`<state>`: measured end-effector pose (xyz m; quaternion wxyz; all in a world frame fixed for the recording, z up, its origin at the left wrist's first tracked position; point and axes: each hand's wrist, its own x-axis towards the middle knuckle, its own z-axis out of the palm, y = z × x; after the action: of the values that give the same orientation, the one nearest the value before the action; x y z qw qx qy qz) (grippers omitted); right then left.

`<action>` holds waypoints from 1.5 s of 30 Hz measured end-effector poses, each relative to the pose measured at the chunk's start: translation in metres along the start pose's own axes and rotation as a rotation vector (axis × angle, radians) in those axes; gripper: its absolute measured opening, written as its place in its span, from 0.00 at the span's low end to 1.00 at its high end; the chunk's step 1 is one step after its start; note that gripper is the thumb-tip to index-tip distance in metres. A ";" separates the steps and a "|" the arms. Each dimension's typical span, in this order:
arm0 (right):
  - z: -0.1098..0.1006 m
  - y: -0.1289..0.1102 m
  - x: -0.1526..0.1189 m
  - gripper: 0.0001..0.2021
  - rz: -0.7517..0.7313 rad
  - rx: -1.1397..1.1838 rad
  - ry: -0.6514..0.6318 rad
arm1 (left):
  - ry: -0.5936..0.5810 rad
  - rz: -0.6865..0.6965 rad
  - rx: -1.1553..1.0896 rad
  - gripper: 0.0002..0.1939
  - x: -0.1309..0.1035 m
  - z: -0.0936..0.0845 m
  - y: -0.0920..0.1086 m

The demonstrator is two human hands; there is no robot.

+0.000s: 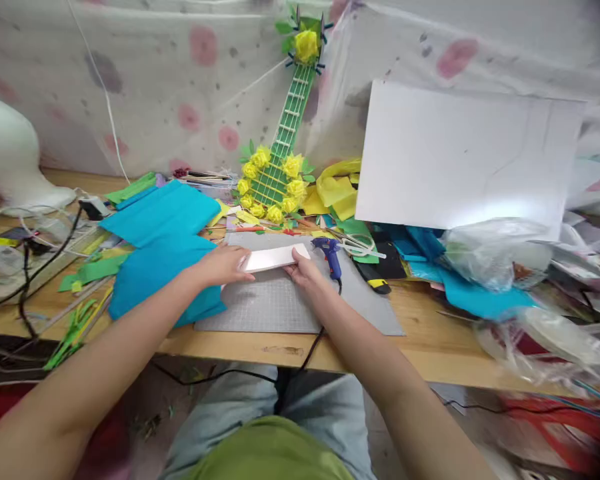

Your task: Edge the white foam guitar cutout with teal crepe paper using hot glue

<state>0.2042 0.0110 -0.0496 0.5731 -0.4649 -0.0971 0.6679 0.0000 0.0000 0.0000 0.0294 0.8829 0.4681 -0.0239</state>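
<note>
A flat white strip, like foam board or card (275,258), is held level between my two hands over the grey cutting mat (270,307). My left hand (223,264) grips its left end, fingers closed round the edge. At the other end my right hand (303,270) pinches it, thumb on top and fingers beneath. Just right of that hand lies a blue glue gun (330,255) with a clear glue stick in its back. Blue crepe paper (165,273) spreads beside my left hand.
A green paper guitar with yellow roses (275,177) leans on the back wall. A large white board (470,160) stands at right above plastic bags (500,250). A yellow-black cutter (379,285) lies by the mat. Cables and a white foam head (15,153) occupy the left.
</note>
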 end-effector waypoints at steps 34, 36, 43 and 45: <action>-0.105 -0.063 0.031 0.17 -0.753 -1.374 0.294 | -0.235 -0.124 0.101 0.27 0.037 0.000 0.036; -0.109 -0.065 0.033 0.17 -0.757 -1.388 0.306 | -0.250 -0.182 0.138 0.28 0.037 0.003 0.032; -0.116 -0.089 0.008 0.20 -0.711 -1.481 0.143 | -0.060 -0.316 0.093 0.33 0.035 0.009 0.030; -0.130 -0.112 -0.010 0.20 -0.675 -1.490 0.105 | 0.078 -0.299 0.002 0.33 0.034 0.011 0.031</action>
<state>0.3737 -0.0132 -0.0419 0.2879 -0.7000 -0.6232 0.1970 0.0450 0.0097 -0.0124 0.0066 0.8037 0.5950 0.0057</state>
